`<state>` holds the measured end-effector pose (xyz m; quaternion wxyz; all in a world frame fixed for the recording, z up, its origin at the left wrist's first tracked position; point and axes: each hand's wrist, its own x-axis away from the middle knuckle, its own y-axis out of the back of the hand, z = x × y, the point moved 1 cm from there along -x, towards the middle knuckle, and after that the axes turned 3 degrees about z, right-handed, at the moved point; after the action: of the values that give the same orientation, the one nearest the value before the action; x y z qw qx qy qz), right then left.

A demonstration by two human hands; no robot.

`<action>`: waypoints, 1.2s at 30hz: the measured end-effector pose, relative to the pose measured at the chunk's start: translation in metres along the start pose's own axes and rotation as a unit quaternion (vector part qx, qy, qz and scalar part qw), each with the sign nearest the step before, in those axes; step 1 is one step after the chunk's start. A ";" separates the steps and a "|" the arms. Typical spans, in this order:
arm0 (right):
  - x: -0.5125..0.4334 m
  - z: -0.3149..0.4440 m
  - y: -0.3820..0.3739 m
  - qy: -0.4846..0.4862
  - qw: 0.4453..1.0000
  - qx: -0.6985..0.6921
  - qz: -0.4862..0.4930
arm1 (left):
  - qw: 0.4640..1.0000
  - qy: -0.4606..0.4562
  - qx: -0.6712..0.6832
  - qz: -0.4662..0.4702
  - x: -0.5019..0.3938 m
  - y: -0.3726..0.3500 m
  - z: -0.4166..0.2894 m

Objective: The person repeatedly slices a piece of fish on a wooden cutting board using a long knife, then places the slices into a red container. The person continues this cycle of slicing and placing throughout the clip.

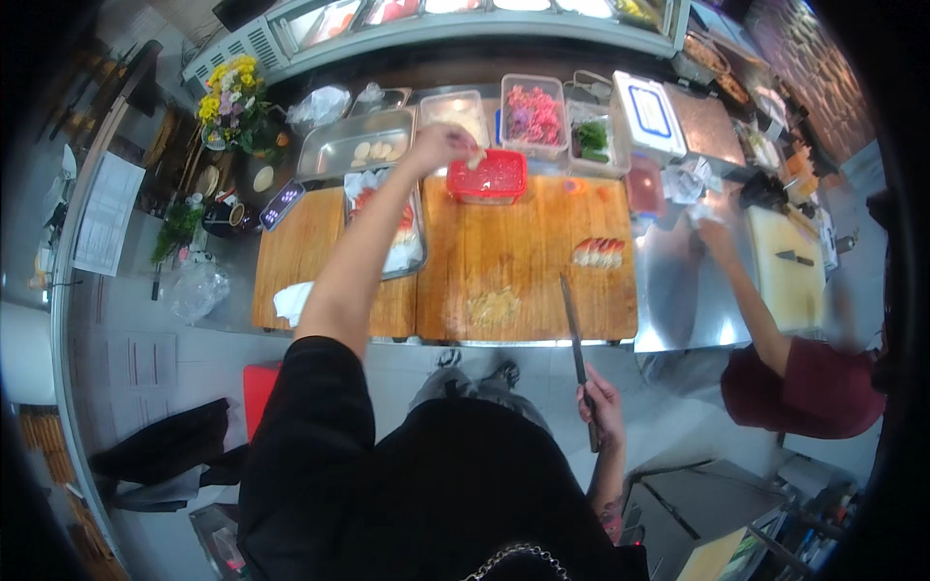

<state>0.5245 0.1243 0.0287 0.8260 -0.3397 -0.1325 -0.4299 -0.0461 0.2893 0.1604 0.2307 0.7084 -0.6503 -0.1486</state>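
My left hand [445,147] is raised at the far edge of the wooden cutting board [523,225], pinching a small pale piece of food [476,158] over the left rim of a red plastic container [498,174]. In my right hand [601,403] is the handle of a long knife [574,327], held in front of the board with its tip over the near edge. A chopped, pale brown heap [495,306] lies on the board. A row of red-and-white sliced pieces [599,253] sits at the right. A metal tray [415,254] with red food is partly hidden by my left forearm.
Behind the board stand a steel pan [312,156] and plastic tubs of pink food [534,116] and greens [594,138]. A phone [282,205] and a white cloth [292,301] are at the left. A co-worker's hand [716,236] holds a white cloth at the right, near another knife [795,258].
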 end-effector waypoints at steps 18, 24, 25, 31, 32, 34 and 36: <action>-0.022 -0.021 -0.121 -0.044 0.998 0.020 -0.043 | 0.975 -0.018 -0.109 0.192 0.169 0.071 0.182; -0.010 -0.041 -0.162 -0.044 0.992 -0.019 -0.118 | 0.975 -0.090 -0.148 0.142 0.168 0.067 0.187; -0.009 -0.045 -0.167 -0.043 0.990 -0.025 -0.130 | 0.975 -0.110 -0.147 0.127 0.170 0.067 0.186; -0.008 -0.054 -0.185 -0.023 0.984 -0.070 -0.162 | 0.973 -0.095 -0.170 0.120 0.178 0.064 0.195; -0.008 -0.053 -0.186 -0.023 0.983 -0.074 -0.165 | 0.972 -0.102 -0.182 0.111 0.178 0.063 0.197; -0.008 -0.049 -0.186 -0.021 0.984 -0.063 -0.168 | 0.953 -0.144 -0.250 0.090 0.180 0.061 0.195; -0.007 -0.046 -0.183 -0.020 0.981 -0.055 -0.183 | 0.936 -0.177 -0.296 0.070 0.181 0.061 0.183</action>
<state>0.3706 0.0249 0.0730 0.7103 -0.3630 -0.1848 -0.5740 -0.1715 0.0831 0.0527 0.3209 0.5230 -0.6552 -0.4407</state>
